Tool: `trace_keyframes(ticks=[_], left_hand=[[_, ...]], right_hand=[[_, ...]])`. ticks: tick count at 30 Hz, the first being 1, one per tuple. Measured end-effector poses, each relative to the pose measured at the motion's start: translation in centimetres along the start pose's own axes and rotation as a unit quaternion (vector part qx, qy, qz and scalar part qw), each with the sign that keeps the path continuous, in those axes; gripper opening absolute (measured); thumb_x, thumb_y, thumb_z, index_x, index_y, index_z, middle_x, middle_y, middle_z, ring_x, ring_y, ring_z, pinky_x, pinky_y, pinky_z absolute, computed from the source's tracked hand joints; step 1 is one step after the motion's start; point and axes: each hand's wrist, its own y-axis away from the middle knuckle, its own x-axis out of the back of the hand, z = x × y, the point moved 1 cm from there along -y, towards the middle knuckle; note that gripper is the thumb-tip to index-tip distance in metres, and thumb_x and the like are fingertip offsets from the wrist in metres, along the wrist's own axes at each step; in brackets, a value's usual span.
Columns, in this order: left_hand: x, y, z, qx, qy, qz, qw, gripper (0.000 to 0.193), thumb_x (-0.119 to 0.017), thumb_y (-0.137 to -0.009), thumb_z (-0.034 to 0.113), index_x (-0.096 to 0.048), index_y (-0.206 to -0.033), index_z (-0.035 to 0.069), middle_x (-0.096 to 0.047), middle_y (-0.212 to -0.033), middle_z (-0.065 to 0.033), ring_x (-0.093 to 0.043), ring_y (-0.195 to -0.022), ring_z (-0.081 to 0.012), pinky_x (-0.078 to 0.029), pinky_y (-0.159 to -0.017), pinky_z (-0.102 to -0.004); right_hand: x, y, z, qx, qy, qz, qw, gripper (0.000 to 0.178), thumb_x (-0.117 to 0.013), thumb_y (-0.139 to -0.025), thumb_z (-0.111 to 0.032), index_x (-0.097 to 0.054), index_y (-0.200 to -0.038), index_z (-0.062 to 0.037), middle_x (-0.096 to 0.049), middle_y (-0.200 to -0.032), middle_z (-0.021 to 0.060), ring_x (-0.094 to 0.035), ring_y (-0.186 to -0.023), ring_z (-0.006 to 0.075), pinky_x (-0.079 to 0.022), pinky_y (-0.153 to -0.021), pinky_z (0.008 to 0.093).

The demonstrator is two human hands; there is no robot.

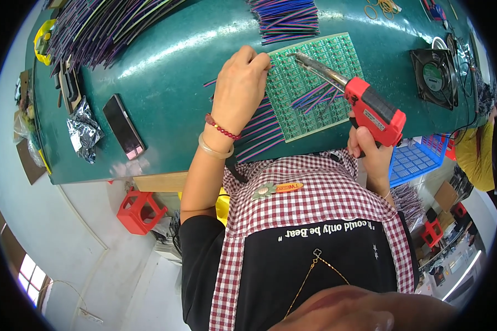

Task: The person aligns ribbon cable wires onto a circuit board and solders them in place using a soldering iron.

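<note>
My right hand (369, 153) is wrapped round the handle of a red and black soldering gun (376, 110). The gun's metal tip reaches up and left over a green panel of small circuit boards (315, 118), close to its upper left part. At the panel's left edge, my left hand (240, 80) is closed in a pinch on a thin coloured wire (209, 84), whose end sticks out left of the hand. My fingers partly hide the wire. Several short wires (317, 96) lie across the panel, and more coloured wires (259, 129) stretch out from its left side.
Large bundles of wires (102, 27) and blue wires (284, 19) lie along the far side of the green table (171, 110). A phone (124, 127) and crumpled foil (84, 132) are on the left. A black fan (435, 77) stands at right, above a blue basket (417, 163).
</note>
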Motion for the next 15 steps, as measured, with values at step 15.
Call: trace_keyframes(ticks=[15], left_hand=[[1.2,0.6,0.4,0.008,-0.063,-0.018,0.998,0.008,-0.063,-0.077,0.004,-0.062,-0.084,0.006,-0.055,-0.085,-0.008,-0.056,-0.079,-0.0267,-0.042,-0.072,-0.0371]], right_hand=[[-0.2,0.0,0.6,-0.014,-0.015,-0.008,1.0,0.018,-0.06,-0.088,-0.009,-0.058,-0.102,0.0009,-0.052,-0.062,-0.0007,-0.046,-0.049,0.0058,-0.037,-0.046,0.0216]])
